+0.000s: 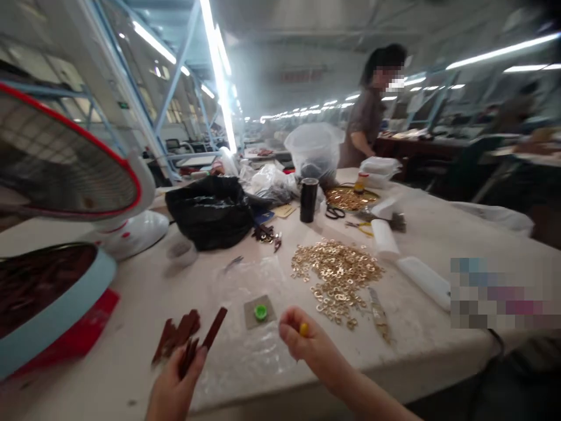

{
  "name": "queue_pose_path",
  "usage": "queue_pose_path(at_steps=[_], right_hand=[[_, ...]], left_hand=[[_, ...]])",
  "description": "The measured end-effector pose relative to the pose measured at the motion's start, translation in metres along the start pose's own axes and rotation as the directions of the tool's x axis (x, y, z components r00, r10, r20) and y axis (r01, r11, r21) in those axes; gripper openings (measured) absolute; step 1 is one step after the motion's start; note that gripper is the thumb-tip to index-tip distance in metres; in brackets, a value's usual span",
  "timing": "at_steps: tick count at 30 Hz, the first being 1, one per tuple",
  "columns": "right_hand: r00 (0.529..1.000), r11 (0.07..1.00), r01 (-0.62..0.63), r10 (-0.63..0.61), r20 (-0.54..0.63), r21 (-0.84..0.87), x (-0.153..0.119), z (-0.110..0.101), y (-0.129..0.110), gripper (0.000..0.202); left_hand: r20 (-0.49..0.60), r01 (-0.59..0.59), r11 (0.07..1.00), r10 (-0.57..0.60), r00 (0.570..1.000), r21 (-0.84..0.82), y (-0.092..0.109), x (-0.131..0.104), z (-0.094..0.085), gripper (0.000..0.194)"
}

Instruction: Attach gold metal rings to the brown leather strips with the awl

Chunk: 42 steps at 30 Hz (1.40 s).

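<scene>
The brown strips (215, 328) are to the left of the green cup (260, 312), which I take as my landmark, with one strip angling up toward it. My left hand (176, 380), nearer me than the cup, closes around several of them between thumb and fingers. More strips lie in a loose pile (182, 328) just beyond those fingers; I cannot tell whether any of that pile is also held.

My right hand (307, 339) is just right of the cup, touching neither it nor the strips. Its fingers curl narrowly around a small yellow piece (304, 329); the rest of that piece is hidden, so I cannot tell what it is.

I judge the step in hand to be readying a strip on the left while the yellow piece is held on the right. The next move, I think, calls for keeping one strip clear of its neighbours and a light hold on the right.

The cup sits on a small grey plate (249, 320), over a clear plastic sheet (245, 365). Right of the cup and farther off spread the gold rings (339, 260). Behind it stand a black bag (208, 213) and a black cylinder (309, 202). Well to its left is a blue-rimmed tub (99, 286) of brown pieces.
</scene>
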State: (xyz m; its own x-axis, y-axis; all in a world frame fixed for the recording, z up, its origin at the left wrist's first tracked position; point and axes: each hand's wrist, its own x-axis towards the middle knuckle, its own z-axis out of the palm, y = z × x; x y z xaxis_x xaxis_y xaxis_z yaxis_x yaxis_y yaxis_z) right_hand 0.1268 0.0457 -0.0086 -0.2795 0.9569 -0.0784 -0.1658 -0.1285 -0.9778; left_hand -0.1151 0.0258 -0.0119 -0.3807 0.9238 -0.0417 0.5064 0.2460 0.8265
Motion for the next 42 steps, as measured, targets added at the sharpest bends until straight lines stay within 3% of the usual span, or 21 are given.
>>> queue_pose_path(at_steps=[3, 7, 13, 16, 18, 19, 21, 24, 26, 30, 32, 39, 42], right_hand=[[0.999, 0.999, -0.027, 0.028, 0.022, -0.026, -0.006, -0.001, -0.004, 0.043], [0.995, 0.998, -0.049, 0.051, 0.085, -0.027, -0.014, 0.002, -0.005, 0.048], [0.99, 0.991, -0.044, 0.06, 0.124, -0.128, -0.016, 0.004, -0.009, 0.046], [0.974, 0.979, -0.039, 0.082, 0.211, -0.2, -0.018, 0.013, -0.01, 0.042], [0.954, 0.968, -0.029, 0.1, 0.282, -0.248, -0.021, 0.022, -0.009, 0.035], [0.947, 0.962, -0.017, 0.103, 0.305, -0.272, -0.022, 0.026, -0.008, 0.031], [0.942, 0.946, 0.023, 0.087, 0.323, -0.322, -0.023, 0.032, -0.007, 0.023], [0.957, 0.904, 0.122, 0.003, 0.292, -0.41, -0.023, 0.036, -0.006, 0.016], [0.963, 0.867, 0.177, -0.055, 0.264, -0.465, -0.021, 0.035, -0.007, 0.019], [0.97, 0.818, 0.197, -0.083, 0.228, -0.54, -0.019, 0.027, -0.01, 0.022], [0.975, 0.798, 0.179, -0.067, 0.21, -0.576, -0.02, 0.023, -0.01, 0.022], [0.94, 0.743, 0.233, -0.007, 0.341, -0.628, -0.028, 0.024, -0.008, 0.018], [0.948, 0.727, 0.203, 0.021, 0.317, -0.656, -0.027, 0.013, -0.014, 0.02]], left_hand=[[-0.171, 0.072, 0.971, -0.033, 0.985, 0.228, -0.014, 0.012, -0.026, 0.023], [-0.26, 0.128, 0.96, -0.062, 0.964, 0.249, -0.023, 0.028, -0.041, 0.025], [-0.23, 0.109, 0.99, -0.085, 0.969, 0.09, -0.012, 0.022, -0.03, 0.029], [-0.039, 0.089, 0.978, -0.098, 0.994, -0.19, 0.016, -0.001, -0.01, 0.029], [0.214, 0.232, 0.717, -0.117, 0.97, -0.658, 0.04, -0.019, 0.004, 0.024], [0.285, 0.316, 0.589, -0.148, 0.947, -0.744, 0.052, -0.027, 0.011, 0.022], [0.342, 0.392, 0.407, -0.191, 0.92, -0.825, 0.07, -0.039, 0.023, 0.02], [0.368, 0.419, 0.302, -0.212, 0.905, -0.856, 0.081, -0.048, 0.036, 0.017], [0.37, 0.418, 0.327, -0.2, 0.907, -0.848, 0.079, -0.05, 0.042, 0.017], [0.323, 0.35, 0.563, -0.152, 0.934, -0.748, 0.067, -0.052, 0.047, 0.028], [0.34, 0.338, 0.636, -0.125, 0.932, -0.694, 0.061, -0.055, 0.05, 0.029], [0.495, 0.475, 0.568, -0.133, 0.859, -0.671, 0.055, -0.066, 0.057, 0.028], [0.463, 0.456, 0.555, -0.138, 0.875, -0.696, 0.056, -0.064, 0.052, 0.027]])
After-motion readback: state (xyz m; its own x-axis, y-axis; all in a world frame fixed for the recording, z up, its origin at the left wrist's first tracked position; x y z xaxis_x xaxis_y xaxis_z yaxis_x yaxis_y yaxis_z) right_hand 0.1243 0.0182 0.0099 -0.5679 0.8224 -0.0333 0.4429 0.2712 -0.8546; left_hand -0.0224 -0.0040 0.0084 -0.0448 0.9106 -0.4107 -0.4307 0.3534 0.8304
